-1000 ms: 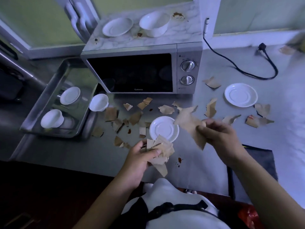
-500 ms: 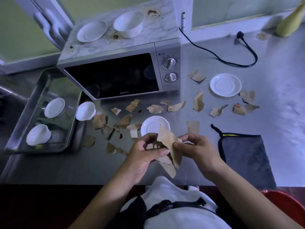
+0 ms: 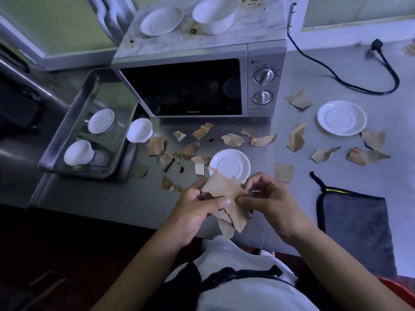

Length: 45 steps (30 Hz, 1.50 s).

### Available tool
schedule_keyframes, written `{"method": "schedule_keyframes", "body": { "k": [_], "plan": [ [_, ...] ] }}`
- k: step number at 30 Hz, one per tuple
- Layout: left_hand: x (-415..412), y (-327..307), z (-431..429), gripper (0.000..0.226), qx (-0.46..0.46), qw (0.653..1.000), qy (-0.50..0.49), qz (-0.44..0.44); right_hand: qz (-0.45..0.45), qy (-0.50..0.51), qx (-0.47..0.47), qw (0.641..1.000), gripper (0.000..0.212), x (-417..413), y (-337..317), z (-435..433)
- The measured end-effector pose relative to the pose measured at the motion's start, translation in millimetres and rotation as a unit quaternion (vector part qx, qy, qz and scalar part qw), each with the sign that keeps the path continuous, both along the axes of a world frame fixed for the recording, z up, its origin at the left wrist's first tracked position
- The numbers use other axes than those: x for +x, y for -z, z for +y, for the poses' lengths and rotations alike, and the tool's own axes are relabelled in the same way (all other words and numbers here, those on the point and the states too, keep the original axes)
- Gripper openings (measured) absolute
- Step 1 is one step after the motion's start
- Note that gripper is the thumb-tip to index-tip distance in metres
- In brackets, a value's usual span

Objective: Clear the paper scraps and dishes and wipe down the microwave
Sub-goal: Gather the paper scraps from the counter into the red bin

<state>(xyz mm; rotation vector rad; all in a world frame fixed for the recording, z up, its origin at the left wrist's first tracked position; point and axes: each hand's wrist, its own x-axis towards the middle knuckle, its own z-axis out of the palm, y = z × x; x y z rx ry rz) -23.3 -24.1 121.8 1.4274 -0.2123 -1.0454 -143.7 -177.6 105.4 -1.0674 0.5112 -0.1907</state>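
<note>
My left hand (image 3: 197,207) grips a bundle of brown paper scraps (image 3: 226,194) above the counter's front edge. My right hand (image 3: 267,198) pinches the right side of the top scrap in that bundle. Several more brown scraps (image 3: 232,139) lie scattered on the counter in front of the silver microwave (image 3: 197,86). A white saucer (image 3: 230,164) sits just beyond my hands, another saucer (image 3: 341,117) at the right. On the stained microwave top stand a plate (image 3: 161,20) and a bowl (image 3: 214,15).
A metal tray (image 3: 67,140) at the left holds two white cups; a third cup (image 3: 139,130) lies beside it. A grey cloth (image 3: 354,223) lies at the right front. A black power cord (image 3: 350,79) runs across the back right. Something red (image 3: 399,286) shows at the lower right.
My right hand brought a large scrap in from the right and laid it onto the bundle in my left hand. Both hands are now together at the counter's front.
</note>
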Motion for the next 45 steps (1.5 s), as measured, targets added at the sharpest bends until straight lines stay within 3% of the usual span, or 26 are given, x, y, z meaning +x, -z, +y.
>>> {"method": "schedule_keyframes", "body": {
  "k": [3, 8, 16, 23, 27, 30, 32, 35, 38, 45],
  "plan": [
    [1.0, -2.1, 9.4, 0.034, 0.045, 0.998, -0.01, -0.031, 0.016, -0.018, -0.018, 1.0, 0.038, 4.0, 0.9, 2.0],
    [2.6, -1.6, 25.9, 0.028, 0.09, 0.99, -0.006, -0.112, 0.022, -0.128, -0.06, 0.99, 0.016, 10.6, -0.5, 9.1],
    [19.8, -0.2, 52.1, 0.018, 0.103, 0.986, -0.063, -0.114, 0.009, -0.149, -0.101, 0.984, 0.018, 39.0, -3.8, 28.5],
    [74.7, 3.9, 81.9, 0.027, 0.005, 0.998, -0.05, -0.037, 0.013, -0.1, -0.148, 0.984, 0.017, 86.2, -16.2, 63.9],
    [122.0, 17.5, 106.2, 0.035, -0.073, 0.997, -0.006, 0.01, 0.046, -0.018, -0.172, 0.984, 0.04, 113.1, -15.9, 82.9],
    [164.7, 43.6, 127.5, 0.017, 0.013, 0.993, -0.098, -0.058, 0.073, 0.042, -0.167, 0.982, 0.04, 125.3, -14.6, 89.2],
    [193.6, 69.5, 145.2, 0.014, 0.153, 0.971, -0.115, -0.145, 0.089, 0.073, -0.16, 0.98, 0.038, 130.7, -13.0, 92.9],
    [233.6, 103.3, 167.4, 0.024, 0.3, 0.912, 0.0, -0.28, 0.121, 0.124, -0.16, 0.972, 0.036, 137.1, -11.0, 101.8],
    [267.5, 120.9, 166.7, 0.036, 0.326, 0.849, 0.124, -0.398, 0.14, 0.154, -0.158, 0.965, 0.034, 138.7, -9.6, 115.0],
    [331.7, 135.3, 125.6, 0.03, 0.381, 0.704, 0.315, -0.51, 0.143, 0.223, -0.088, 0.96, 0.032, 126.3, -11.8, 141.4]
  ]
}}
